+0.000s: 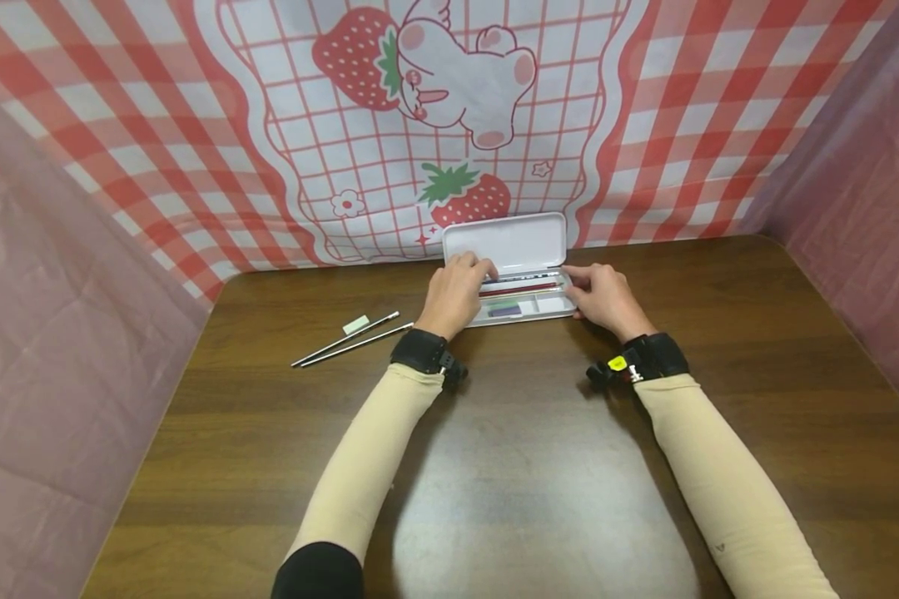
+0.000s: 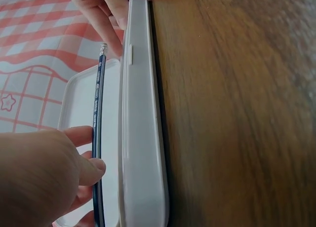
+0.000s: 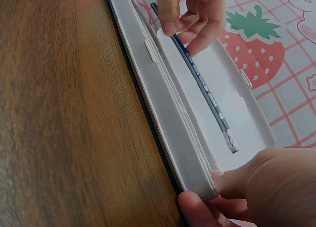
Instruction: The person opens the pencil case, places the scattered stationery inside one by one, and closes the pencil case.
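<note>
A white pencil case [image 1: 505, 243] lies with its lid raised at the back of the table. My left hand [image 1: 453, 291] pinches a dark blue pencil [image 2: 98, 98] between thumb and fingers. In both wrist views the pencil is held over the case, its eraser end [image 3: 230, 141] pointing right. At the case's right end, my right hand [image 1: 607, 299] grips the wall, thumb above and fingers below. Inside the case I see a dark red pencil [image 1: 520, 289] and an eraser with a blue and green sleeve [image 1: 505, 311]; my left hand hides the left part.
Left of the case, a pale eraser [image 1: 355, 324] and two slim pencils, one farther back [image 1: 345, 339] and one nearer [image 1: 358, 344], lie on the brown wooden table [image 1: 539, 449]. A checked strawberry cloth [image 1: 374, 225] hangs right behind the case.
</note>
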`<state>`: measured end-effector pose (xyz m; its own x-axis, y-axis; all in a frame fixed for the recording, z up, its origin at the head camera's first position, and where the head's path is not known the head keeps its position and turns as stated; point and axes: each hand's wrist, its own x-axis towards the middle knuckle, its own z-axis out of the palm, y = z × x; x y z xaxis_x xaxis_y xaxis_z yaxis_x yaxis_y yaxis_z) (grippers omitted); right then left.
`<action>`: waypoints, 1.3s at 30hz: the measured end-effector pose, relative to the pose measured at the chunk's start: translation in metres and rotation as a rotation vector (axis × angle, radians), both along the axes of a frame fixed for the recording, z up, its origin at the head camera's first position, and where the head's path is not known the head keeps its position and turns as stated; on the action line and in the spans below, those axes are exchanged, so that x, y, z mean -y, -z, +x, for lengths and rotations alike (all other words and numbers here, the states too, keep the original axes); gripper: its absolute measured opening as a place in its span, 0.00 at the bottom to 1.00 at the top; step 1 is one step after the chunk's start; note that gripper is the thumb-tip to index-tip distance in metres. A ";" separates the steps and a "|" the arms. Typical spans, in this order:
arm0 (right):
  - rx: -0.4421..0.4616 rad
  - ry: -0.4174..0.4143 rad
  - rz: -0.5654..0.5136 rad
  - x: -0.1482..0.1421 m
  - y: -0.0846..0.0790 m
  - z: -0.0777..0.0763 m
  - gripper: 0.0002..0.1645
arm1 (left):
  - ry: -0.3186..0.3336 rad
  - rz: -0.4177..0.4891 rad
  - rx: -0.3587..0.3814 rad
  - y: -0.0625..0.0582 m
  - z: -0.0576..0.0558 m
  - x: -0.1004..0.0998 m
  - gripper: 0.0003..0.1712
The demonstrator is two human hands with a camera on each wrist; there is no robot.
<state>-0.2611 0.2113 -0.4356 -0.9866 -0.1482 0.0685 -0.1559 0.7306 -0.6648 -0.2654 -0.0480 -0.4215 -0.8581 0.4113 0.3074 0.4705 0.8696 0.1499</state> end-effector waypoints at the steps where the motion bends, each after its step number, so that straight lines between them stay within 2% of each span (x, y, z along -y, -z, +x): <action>1: 0.001 -0.002 0.001 0.000 0.000 0.000 0.28 | -0.002 -0.002 0.004 0.000 0.000 0.000 0.24; 16: -0.003 0.000 0.005 -0.001 0.000 0.001 0.28 | -0.028 -0.009 0.073 0.008 -0.003 -0.005 0.24; 30: -0.004 -0.006 0.008 -0.001 -0.001 0.000 0.28 | -0.027 -0.009 0.089 0.009 -0.006 -0.013 0.24; 39: -0.014 -0.005 0.007 0.000 -0.001 0.000 0.28 | -0.048 0.018 0.156 0.009 -0.007 -0.014 0.21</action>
